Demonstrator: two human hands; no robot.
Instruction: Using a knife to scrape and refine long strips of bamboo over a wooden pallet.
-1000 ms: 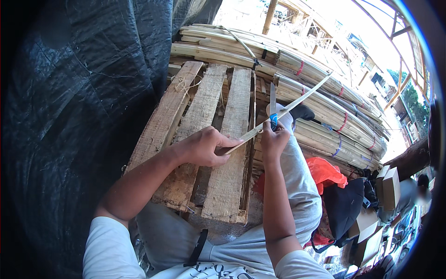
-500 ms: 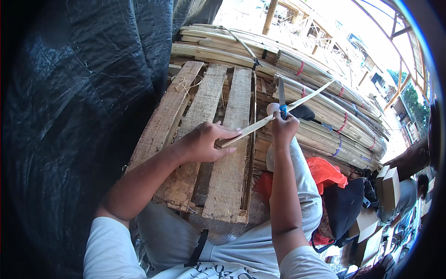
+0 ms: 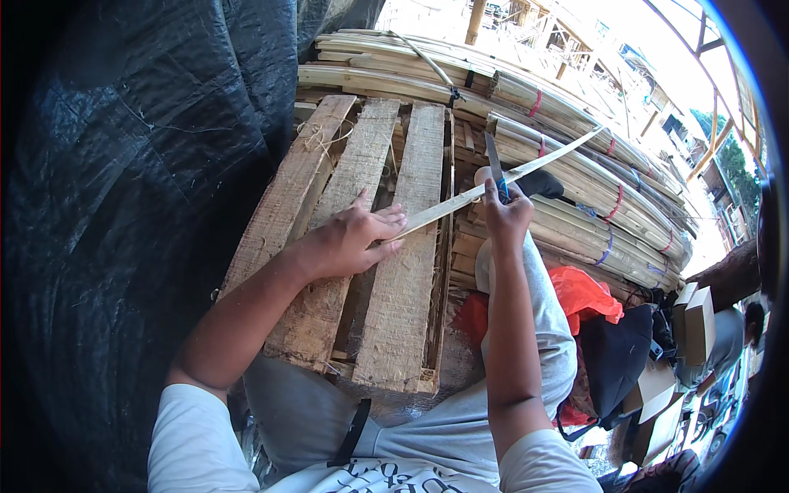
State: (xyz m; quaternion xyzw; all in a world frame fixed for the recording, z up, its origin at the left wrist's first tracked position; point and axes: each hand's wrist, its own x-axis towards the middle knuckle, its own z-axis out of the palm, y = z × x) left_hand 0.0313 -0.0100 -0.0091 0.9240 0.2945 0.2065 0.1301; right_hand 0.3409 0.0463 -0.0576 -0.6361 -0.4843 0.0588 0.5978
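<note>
The left hand [image 3: 355, 234] is holding the near end of a long pale strip [image 3: 450, 205] between thumb and fingers, the fingertips lying over it; how tightly they are pressing cannot be told. The right hand [image 3: 508, 215] is gripping a knife [image 3: 494, 156] by its blue handle, the dark blade pointing up and away from the person. The strip is running from the left fingertips over the edge of a slatted wooden platform [image 3: 404, 296], passing close by the knife just above the right fist and reaching well beyond it toward the stacked bundles [image 3: 575, 177]. Whether the blade is touching it cannot be seen clearly.

The strip is looking thin, flat and narrow, cream to light yellow, curving slightly toward its far end. Its near tip is lying partly hidden by the left hand.

To the right of the right forearm, a crumpled orange-red plastic bag [image 3: 585, 293] is lying against a dark bag [image 3: 615, 355], the contents of both staying out of sight. Beyond them, brown cardboard boxes [image 3: 699, 329] are standing close together, their insides too small and shadowed to make out.
</note>
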